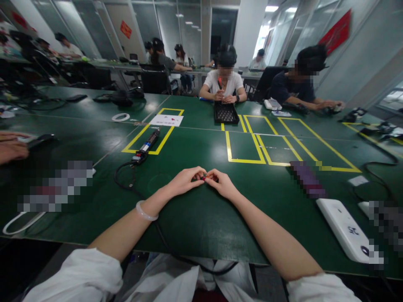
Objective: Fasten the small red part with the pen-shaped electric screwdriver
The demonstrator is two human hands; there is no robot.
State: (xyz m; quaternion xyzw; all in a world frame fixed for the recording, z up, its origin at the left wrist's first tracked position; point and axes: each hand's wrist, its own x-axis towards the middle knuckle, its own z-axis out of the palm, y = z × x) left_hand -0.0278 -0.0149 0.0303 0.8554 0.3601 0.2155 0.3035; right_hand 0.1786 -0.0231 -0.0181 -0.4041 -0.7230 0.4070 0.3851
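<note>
My left hand (188, 179) and my right hand (220, 183) meet just above the green table (189, 222), fingertips nearly touching. Between them is a small red piece (204, 178) with a hint of green, too small and too covered by the fingers to name. Both hands are closed in a pinch on it. Beyond my left hand a black electric screwdriver (147, 144) with a blue-and-white label lies across a yellow tape frame, its cable looping toward me under my left forearm.
A white power bank (344, 230) and a blurred phone (307, 179) lie at the right. A white printed card (166, 121) and a tape roll (121, 117) are farther back. Opposite, a person works over a black tray (226, 114). Another person's hand (12, 147) shows at left.
</note>
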